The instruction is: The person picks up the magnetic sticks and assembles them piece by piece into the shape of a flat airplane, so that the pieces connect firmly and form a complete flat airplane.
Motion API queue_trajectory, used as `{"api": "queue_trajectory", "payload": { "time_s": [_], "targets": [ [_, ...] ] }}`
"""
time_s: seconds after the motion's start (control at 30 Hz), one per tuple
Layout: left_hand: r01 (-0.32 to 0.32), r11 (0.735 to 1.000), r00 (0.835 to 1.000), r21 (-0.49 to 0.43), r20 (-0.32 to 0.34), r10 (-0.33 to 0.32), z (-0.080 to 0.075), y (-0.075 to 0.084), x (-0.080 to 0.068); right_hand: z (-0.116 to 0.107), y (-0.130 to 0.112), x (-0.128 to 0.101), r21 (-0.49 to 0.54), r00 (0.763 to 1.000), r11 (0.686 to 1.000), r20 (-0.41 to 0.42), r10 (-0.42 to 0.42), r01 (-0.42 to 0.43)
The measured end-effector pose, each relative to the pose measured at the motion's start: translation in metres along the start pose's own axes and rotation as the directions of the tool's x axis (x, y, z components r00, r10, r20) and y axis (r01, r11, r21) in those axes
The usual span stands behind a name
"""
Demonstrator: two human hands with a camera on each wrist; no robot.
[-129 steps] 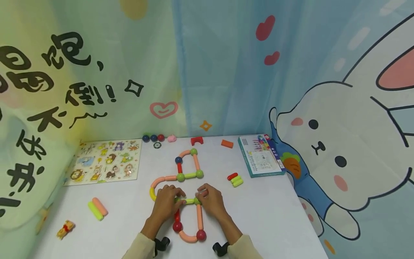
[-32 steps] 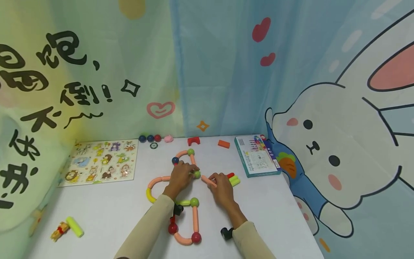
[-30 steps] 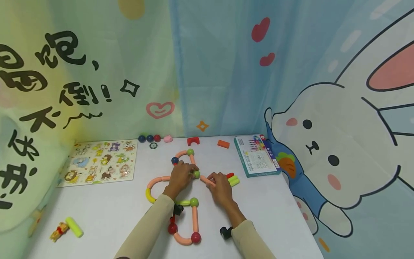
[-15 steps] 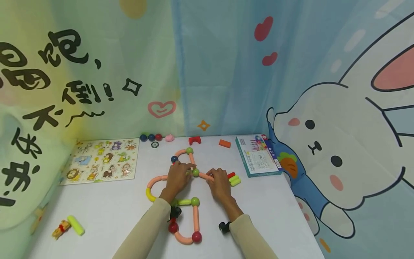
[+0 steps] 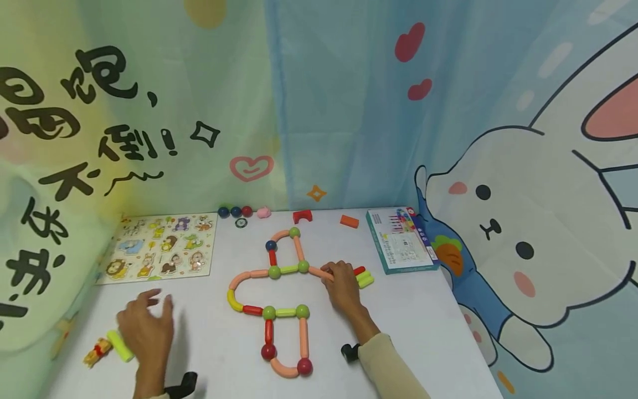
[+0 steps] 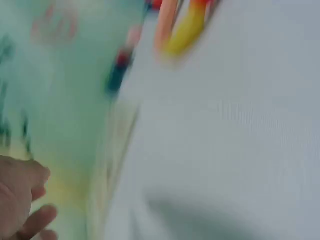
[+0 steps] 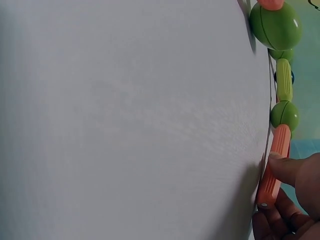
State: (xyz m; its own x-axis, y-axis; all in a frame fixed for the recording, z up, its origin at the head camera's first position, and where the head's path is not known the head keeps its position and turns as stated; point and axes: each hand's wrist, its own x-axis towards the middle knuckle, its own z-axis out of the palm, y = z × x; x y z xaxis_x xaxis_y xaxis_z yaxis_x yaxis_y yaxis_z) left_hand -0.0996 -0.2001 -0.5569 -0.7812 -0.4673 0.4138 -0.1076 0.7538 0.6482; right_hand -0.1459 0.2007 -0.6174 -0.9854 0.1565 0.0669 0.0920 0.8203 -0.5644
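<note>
My right hand (image 5: 342, 287) pinches the outer end of a straight peach magnetic rod (image 5: 318, 272). In the right wrist view, thumb and fingers hold that rod (image 7: 275, 167), whose far end meets a green ball (image 7: 285, 115). This ball (image 5: 303, 266) belongs to a flat figure of magnetic rods and balls, with an upper loop, a curved left side with a yellow rod (image 5: 234, 301), and a lower loop ending in red balls (image 5: 304, 366). My left hand (image 5: 145, 327), fingers spread and holding nothing, hovers beside a lime-green rod (image 5: 119, 346). The left wrist view is blurred.
A bear figure (image 5: 97, 352) lies by the lime rod. Short red and lime rods (image 5: 365, 279) lie just right of my right hand. Farther back are an animal board (image 5: 159, 246), loose balls (image 5: 236, 211), a red arch block (image 5: 302, 216), an orange block (image 5: 349, 221) and a box (image 5: 401, 239).
The peach rod that lay at left is now held by my right hand against the upper right green ball. My left hand has let go of the figure and moved left.
</note>
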Motion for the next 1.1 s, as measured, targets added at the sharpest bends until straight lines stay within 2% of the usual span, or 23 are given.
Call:
{"api": "queue_trajectory", "payload": {
  "time_s": [0.03,0.07,0.1,0.13,0.17,0.23,0.3,0.33,0.37,0.4,0.47,0.63,0.73,0.87,0.93,0.97,1.03,1.1],
  "targets": [
    [0.094,0.995,0.996,0.043,-0.007,-0.094,-0.013,-0.012,0.0,0.0,-0.001,0.0,0.003,1.0,1.0,0.002,0.002,-0.002],
    [0.183,0.98,0.983,0.081,-0.007,-0.183,-0.024,-0.023,-0.001,0.001,-0.001,0.0,0.005,1.0,1.0,0.005,0.006,-0.006],
    [0.267,0.957,0.963,0.115,0.008,-0.27,-0.034,-0.034,-0.002,0.001,-0.002,0.0,0.007,1.0,1.0,0.009,0.007,-0.007],
    [0.348,0.924,0.933,0.158,0.044,-0.358,-0.041,-0.042,-0.004,0.0,-0.002,-0.001,0.008,1.0,1.0,0.012,0.013,-0.013],
    [0.395,0.897,0.906,0.199,0.078,-0.417,-0.046,-0.05,-0.005,-0.001,-0.001,-0.001,0.009,1.0,1.0,0.013,0.015,-0.015],
    [0.436,0.863,0.869,0.257,0.127,-0.477,-0.052,-0.061,-0.007,-0.003,0.0,-0.001,0.008,1.0,1.0,0.015,0.012,-0.012],
    [0.436,0.86,0.861,0.264,0.155,-0.485,-0.053,-0.069,-0.009,-0.005,0.001,-0.001,0.013,1.0,1.0,0.019,0.003,-0.003],
    [0.43,0.864,0.864,0.261,0.159,-0.478,-0.053,-0.071,-0.009,-0.006,0.002,-0.001,0.02,1.0,1.0,0.022,-0.001,0.001],
    [0.415,0.877,0.877,0.242,0.149,-0.456,-0.052,-0.073,-0.01,-0.007,0.002,-0.001,0.029,1.0,1.0,0.024,-0.009,0.008],
    [0.412,0.881,0.88,0.234,0.148,-0.451,-0.051,-0.074,-0.01,-0.008,0.002,-0.001,0.041,0.999,0.999,0.029,-0.016,0.015],
    [0.414,0.881,0.875,0.23,0.165,-0.454,-0.049,-0.075,-0.01,-0.01,0.003,-0.001,0.065,0.999,0.997,0.041,-0.034,0.032],
    [0.323,0.922,0.91,0.215,0.196,-0.365,-0.047,-0.067,-0.015,-0.015,0.005,0.001,0.113,0.995,0.993,0.081,-0.055,0.046],
    [0.228,0.958,0.941,0.171,0.214,-0.262,-0.039,-0.049,-0.019,-0.017,0.007,0.004,0.135,0.993,0.99,0.105,-0.05,0.035],
    [0.082,0.995,0.966,0.059,0.239,-0.094,-0.014,-0.009,-0.026,-0.018,0.009,0.006,0.14,0.992,0.99,0.122,-0.035,0.018],
    [0.012,1.0,0.965,-0.018,0.263,-0.007,0.002,0.015,-0.031,-0.018,0.01,0.007,0.139,0.992,0.99,0.124,-0.032,0.014],
    [-0.013,0.998,0.958,-0.055,0.287,0.029,0.011,0.027,-0.034,-0.018,0.01,0.007,0.135,0.992,0.991,0.126,-0.028,0.011],
    [-0.046,0.992,0.932,-0.116,0.354,0.084,0.03,0.05,-0.042,-0.017,0.011,0.007,0.14,0.991,0.99,0.13,-0.025,0.006],
    [-0.059,0.986,0.895,-0.159,0.429,0.123,0.049,0.071,-0.051,-0.016,0.011,0.008,0.142,0.99,0.99,0.136,-0.031,0.011]
  ]
}}
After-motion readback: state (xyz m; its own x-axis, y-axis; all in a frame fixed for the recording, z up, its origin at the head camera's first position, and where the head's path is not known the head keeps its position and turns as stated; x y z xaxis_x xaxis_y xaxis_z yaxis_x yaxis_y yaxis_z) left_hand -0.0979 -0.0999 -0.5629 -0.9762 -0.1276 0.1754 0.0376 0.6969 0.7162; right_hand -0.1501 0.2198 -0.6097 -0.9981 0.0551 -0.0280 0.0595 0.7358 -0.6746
